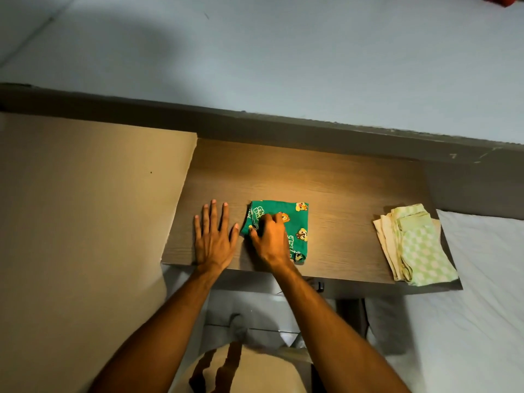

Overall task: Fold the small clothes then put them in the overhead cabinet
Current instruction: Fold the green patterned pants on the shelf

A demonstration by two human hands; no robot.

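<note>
A small green garment [295,219] with cartoon prints lies folded into a rough square on the wooden desk [340,199]. My right hand [269,239] rests on its left part, fingers curled and pinching the cloth at its left edge. My left hand [214,236] lies flat on the bare desk just left of the garment, fingers spread, holding nothing. A pale green checked and cream garment [416,248] lies folded at the desk's right end. The overhead cabinet is not in view.
A tall beige panel [85,222] stands against the desk's left side. A white bed sheet [482,307] lies at the right beside the desk. A pale wall [255,52] rises behind. My patterned lap shows at the bottom.
</note>
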